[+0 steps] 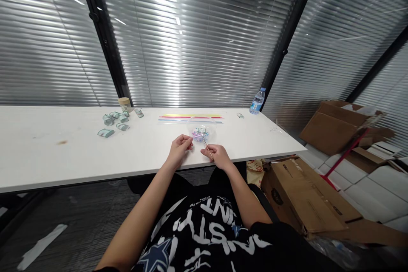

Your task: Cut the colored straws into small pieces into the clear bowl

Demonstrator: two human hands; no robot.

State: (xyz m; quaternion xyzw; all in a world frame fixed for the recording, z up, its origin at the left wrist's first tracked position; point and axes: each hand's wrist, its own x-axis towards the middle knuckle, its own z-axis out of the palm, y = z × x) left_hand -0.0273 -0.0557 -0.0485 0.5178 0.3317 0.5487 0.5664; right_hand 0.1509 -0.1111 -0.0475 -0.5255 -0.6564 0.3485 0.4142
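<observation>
My right hand (216, 155) is closed on slim metal scissors (208, 148), whose blades point up and left over a clear round bowl (210, 124). Small pink, purple, blue and green pieces (200, 135) lie in the bowl. At the bowl's left front edge my left hand (181, 148) pinches the end of a thin pink strip (198, 136). Behind the bowl, long yellow, red and blue strips (168, 117) lie side by side across the white table (149, 153).
Several small greenish clear packets (106, 132) lie on the left, near a jar with a wooden lid (124, 103). Another packet (240, 115) and a water bottle (257, 101) are back right. Cardboard boxes (306, 195) stand on the floor right of the table.
</observation>
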